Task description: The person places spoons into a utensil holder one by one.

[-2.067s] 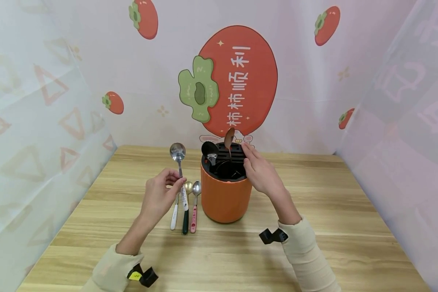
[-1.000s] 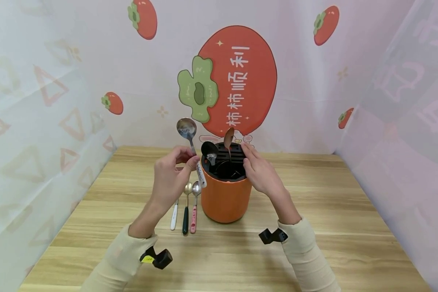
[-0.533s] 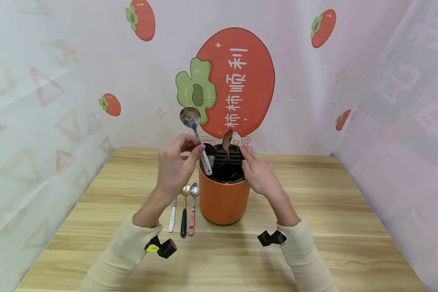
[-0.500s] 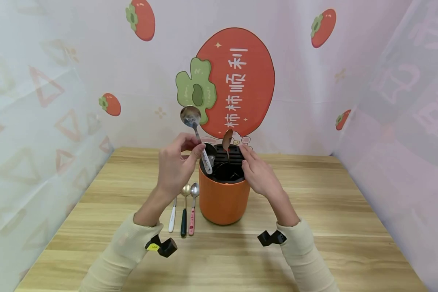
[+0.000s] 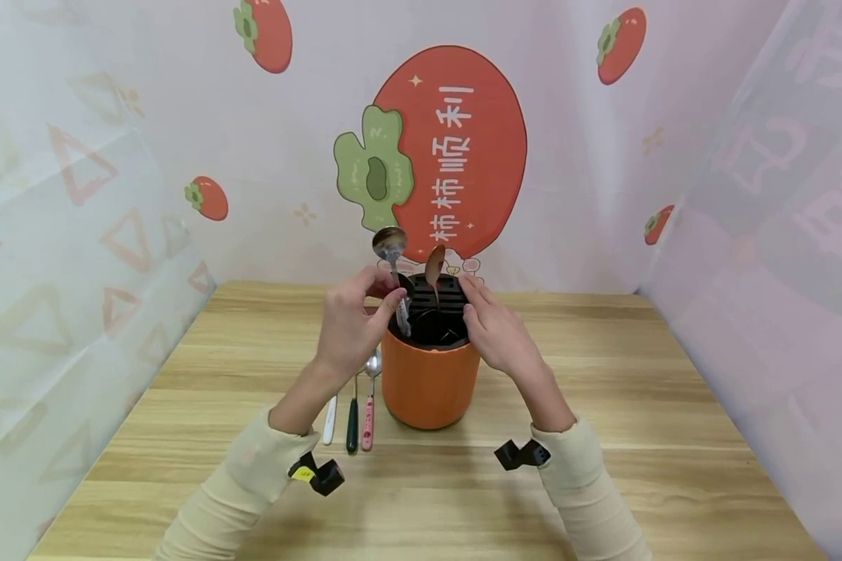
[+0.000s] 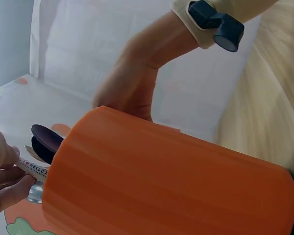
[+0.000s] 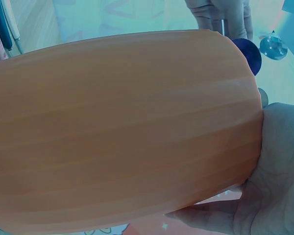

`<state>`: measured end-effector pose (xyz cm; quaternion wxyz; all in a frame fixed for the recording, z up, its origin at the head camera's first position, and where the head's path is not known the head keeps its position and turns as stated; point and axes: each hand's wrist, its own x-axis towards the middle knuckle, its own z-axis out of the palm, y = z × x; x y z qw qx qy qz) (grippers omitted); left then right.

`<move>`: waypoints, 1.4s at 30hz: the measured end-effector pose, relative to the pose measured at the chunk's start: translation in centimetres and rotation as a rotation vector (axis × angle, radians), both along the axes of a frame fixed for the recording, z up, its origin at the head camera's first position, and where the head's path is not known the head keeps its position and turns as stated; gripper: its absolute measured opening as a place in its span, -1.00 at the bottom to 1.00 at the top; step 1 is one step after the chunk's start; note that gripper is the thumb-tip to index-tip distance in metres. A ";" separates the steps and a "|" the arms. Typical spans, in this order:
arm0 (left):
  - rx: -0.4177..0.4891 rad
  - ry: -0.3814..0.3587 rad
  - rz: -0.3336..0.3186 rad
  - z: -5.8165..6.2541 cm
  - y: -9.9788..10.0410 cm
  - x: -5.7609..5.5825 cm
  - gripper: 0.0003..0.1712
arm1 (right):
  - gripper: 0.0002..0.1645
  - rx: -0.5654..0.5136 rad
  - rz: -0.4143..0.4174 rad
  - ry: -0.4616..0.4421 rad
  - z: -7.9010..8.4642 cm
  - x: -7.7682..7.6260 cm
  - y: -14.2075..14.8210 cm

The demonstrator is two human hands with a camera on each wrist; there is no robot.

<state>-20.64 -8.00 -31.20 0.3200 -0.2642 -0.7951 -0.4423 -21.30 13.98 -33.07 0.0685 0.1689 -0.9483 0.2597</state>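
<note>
My left hand (image 5: 354,319) pinches a silver round-bowled spoon (image 5: 390,243) by its white printed handle, bowl upward, over the left part of an orange utensil holder (image 5: 428,389). The printed handle (image 6: 32,169) shows at the holder's mouth in the left wrist view; its lower end is hidden there. My right hand (image 5: 501,331) rests on the holder's right rim with its fingers extended. Inside the holder is a black slotted insert (image 5: 451,292). A copper-coloured spoon (image 5: 433,265) stands in it. A black spoon (image 6: 48,138) also stands there, partly hidden by my left hand in the head view.
Left of the holder, three spoons lie side by side on the wooden table (image 5: 568,499): one with a white handle (image 5: 330,421), one dark green (image 5: 352,426), one pink (image 5: 368,421). A pale cloth backdrop (image 5: 568,234) with persimmon prints stands behind the table.
My left hand has lifted the silver spoon from above the other spoons, carried it right over the holder, then lowered it slightly. My right hand has stayed on the rim.
</note>
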 end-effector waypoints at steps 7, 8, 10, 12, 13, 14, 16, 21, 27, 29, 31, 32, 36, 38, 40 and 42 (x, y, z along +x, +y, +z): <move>-0.020 -0.037 -0.008 -1.2 -0.1 0.1 -0.87 | -0.39 0.014 -0.009 -0.007 0.2 -0.1 0.0; -0.015 -0.054 -0.005 -1.3 -0.2 0.2 -0.84 | -0.39 0.014 -0.010 -0.006 0.2 -0.1 -0.1; 0.005 -0.091 0.002 -1.6 -0.5 0.3 -0.77 | -0.39 0.014 -0.011 -0.006 0.2 -0.1 -0.1; 0.031 -0.124 0.010 -1.8 -0.8 0.5 -0.71 | -0.39 0.012 -0.013 -0.004 0.1 -0.1 -0.1; 0.040 -0.135 0.017 -2.0 -1.0 0.6 -0.69 | -0.39 0.012 -0.014 -0.005 0.1 -0.1 -0.1; 0.042 -0.141 0.025 -2.1 -1.2 0.7 -0.67 | -0.39 0.013 -0.016 -0.005 0.1 -0.1 -0.1; 0.046 -0.147 0.037 -2.2 -1.6 0.8 -0.66 | -0.39 0.011 -0.017 -0.002 0.1 -0.1 -0.1; 0.043 -0.170 0.062 -2.8 -2.3 0.8 -0.67 | -0.39 0.009 -0.014 0.001 0.1 -0.1 -0.1; 0.015 -0.201 0.069 -3.8 -3.1 0.8 -0.78 | -0.39 0.008 -0.017 -0.011 0.1 -0.1 -0.1; -0.006 -0.214 0.079 -4.1 -3.4 0.8 -0.83 | -0.39 0.005 -0.016 -0.011 0.1 -0.1 -0.1; -0.027 -0.232 0.087 -4.5 -3.7 0.8 -0.86 | -0.39 0.003 -0.015 -0.010 0.2 -0.1 -0.1; -0.039 -0.243 0.093 -4.7 -3.9 0.8 -0.86 | -0.39 0.002 -0.015 -0.010 0.2 -0.1 -0.1; -0.085 -0.297 0.133 -5.7 -4.6 0.8 -0.87 | -0.39 0.001 -0.014 -0.007 0.1 -0.1 -0.1; -0.113 -0.322 0.159 -6.3 -5.0 0.9 -0.87 | -0.39 0.000 -0.015 -0.005 0.1 -0.1 -0.1; -0.141 -0.343 0.184 -6.8 -5.5 0.9 -0.87 | -0.39 -0.003 -0.014 -0.004 0.1 -0.1 -0.1; -0.164 -0.361 0.199 -7.3 -5.9 0.9 -0.86 | -0.39 -0.005 -0.013 -0.005 0.1 -0.1 -0.1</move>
